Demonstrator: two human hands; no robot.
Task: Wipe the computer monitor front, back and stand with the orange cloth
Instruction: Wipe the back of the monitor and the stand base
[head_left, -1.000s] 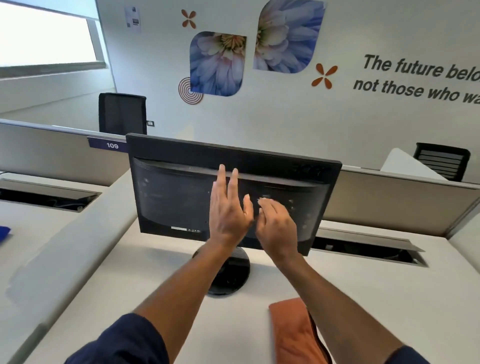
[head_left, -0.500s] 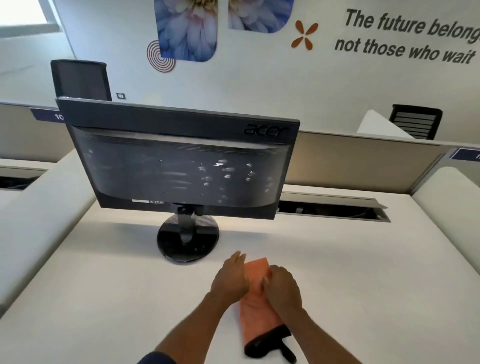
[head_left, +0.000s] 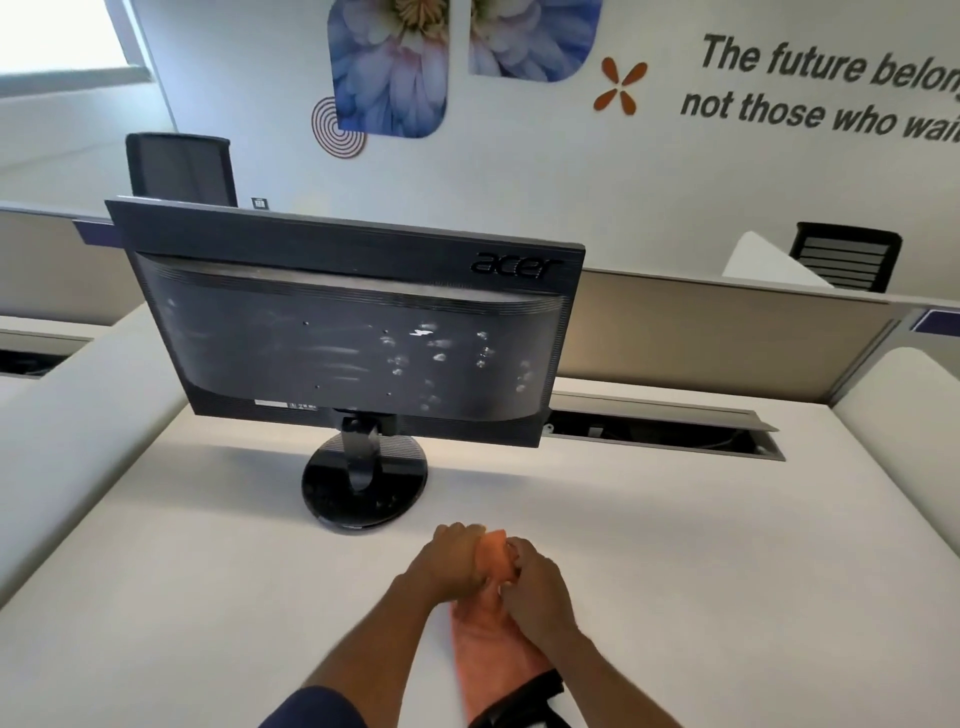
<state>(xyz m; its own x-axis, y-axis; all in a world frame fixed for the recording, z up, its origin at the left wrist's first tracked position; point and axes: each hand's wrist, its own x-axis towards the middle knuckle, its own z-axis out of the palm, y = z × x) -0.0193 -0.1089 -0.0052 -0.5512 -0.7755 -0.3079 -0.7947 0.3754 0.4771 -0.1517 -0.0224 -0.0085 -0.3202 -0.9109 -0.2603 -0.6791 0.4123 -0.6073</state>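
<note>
A black monitor (head_left: 343, 332) stands on the white desk (head_left: 675, 545) with its back toward me, dusty and marked with pale smudges. Its round black stand (head_left: 363, 491) sits just left of my hands. The orange cloth (head_left: 488, 639) lies on the desk in front of me, its far end bunched up. My left hand (head_left: 447, 566) and my right hand (head_left: 535, 582) both grip that far end, knuckles up, close together. A black object (head_left: 524, 701) lies at the cloth's near end.
A cable slot (head_left: 665, 431) opens in the desk behind the monitor on the right. Grey partition panels (head_left: 727, 332) run along the back. White rounded dividers (head_left: 78, 410) flank the desk on both sides. Two black office chairs (head_left: 179, 169) stand beyond.
My hands left the monitor's back and came down to the orange cloth. They have now closed on its far end and bunched it. The view shifted back from the monitor.
</note>
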